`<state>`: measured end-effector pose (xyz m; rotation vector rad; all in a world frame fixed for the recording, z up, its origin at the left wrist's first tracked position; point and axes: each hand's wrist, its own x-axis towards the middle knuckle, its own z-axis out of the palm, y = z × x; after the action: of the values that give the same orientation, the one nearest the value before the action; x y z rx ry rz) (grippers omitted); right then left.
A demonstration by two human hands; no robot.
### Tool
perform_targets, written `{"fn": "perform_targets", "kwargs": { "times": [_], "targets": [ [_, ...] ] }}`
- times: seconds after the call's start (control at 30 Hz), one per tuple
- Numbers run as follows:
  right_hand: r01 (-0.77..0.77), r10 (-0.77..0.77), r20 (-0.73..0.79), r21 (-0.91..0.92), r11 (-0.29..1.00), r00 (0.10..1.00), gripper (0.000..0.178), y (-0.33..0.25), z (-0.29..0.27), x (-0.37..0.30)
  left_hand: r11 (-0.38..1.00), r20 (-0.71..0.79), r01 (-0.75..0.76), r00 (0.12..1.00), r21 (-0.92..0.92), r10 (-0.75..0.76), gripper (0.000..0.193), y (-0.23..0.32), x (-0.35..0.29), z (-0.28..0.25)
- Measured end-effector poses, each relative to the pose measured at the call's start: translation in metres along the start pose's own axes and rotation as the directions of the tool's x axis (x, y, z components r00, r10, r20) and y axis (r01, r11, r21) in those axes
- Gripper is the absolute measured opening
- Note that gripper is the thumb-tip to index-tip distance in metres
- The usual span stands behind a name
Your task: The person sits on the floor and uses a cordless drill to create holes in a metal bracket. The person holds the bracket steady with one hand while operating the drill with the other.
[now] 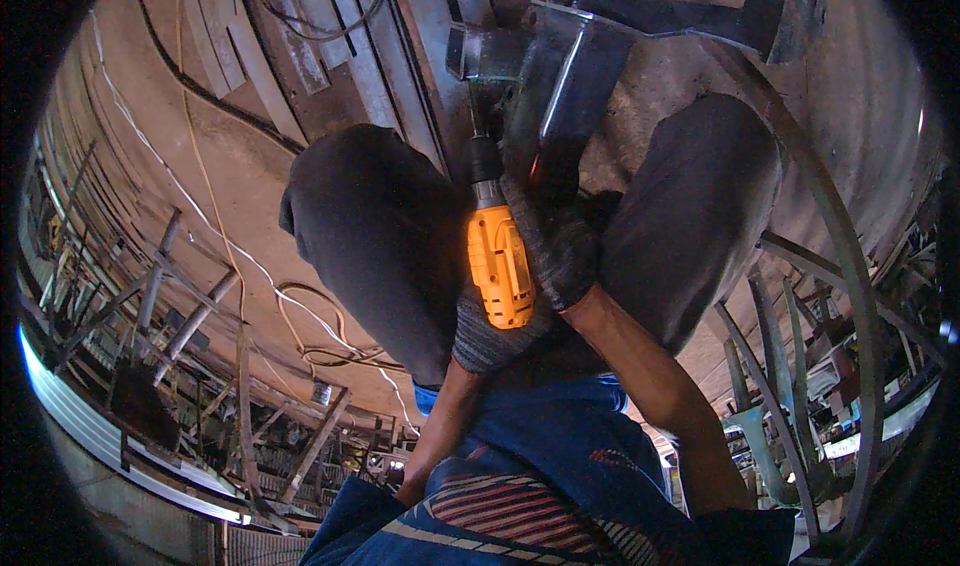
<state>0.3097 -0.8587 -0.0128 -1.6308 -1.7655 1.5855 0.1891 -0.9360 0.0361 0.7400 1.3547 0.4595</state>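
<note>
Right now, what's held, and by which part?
Drill, by the left grip near its rear end; exact contact hidden. Right grip beside it: hold unclear.

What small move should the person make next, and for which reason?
Perhaps check where the bit sits before pressing: the left hand holds the drill, the bit points toward the bracket, but tip contact is unclear.

The gloved left hand (490,338) grips the rear of an orange-and-black power drill (498,266), the gloved right hand (562,256) lies alongside, and the bit (474,113) points toward a dark metal bracket (577,86).
</note>
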Motion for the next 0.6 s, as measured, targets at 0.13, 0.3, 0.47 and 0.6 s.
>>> {"fn": "perform_targets", "kwargs": {
  "times": [0.13, 0.3, 0.47, 0.6],
  "targets": [
    [-0.004, 0.004, 0.002, 0.02, 1.0, 1.0, 0.035, 0.0, -0.001, -0.001, 0.997, 0.009, -0.06, 0.998, 0.056, 0.06, 0.031, 0.007, 0.002, -0.003],
    [-0.003, 0.003, 0.0, 0.021, 1.0, 1.0, 0.037, 0.001, 0.0, 0.0, 0.993, -0.042, -0.022, 0.999, -0.118, 0.017, 0.033, 0.01, 0.003, -0.001],
    [-0.005, 0.005, 0.001, 0.041, 0.999, 1.0, 0.039, 0.001, 0.001, 0.0, 0.943, 0.045, 0.115, 0.993, -0.311, -0.106, 0.034, 0.011, 0.0, -0.001],
    [-0.008, 0.008, 0.002, 0.049, 0.999, 1.0, 0.04, 0.001, 0.001, 0.001, 1.0, 0.025, -0.018, 1.0, 0.002, 0.018, 0.035, 0.012, 0.001, -0.001]
  ]
}}
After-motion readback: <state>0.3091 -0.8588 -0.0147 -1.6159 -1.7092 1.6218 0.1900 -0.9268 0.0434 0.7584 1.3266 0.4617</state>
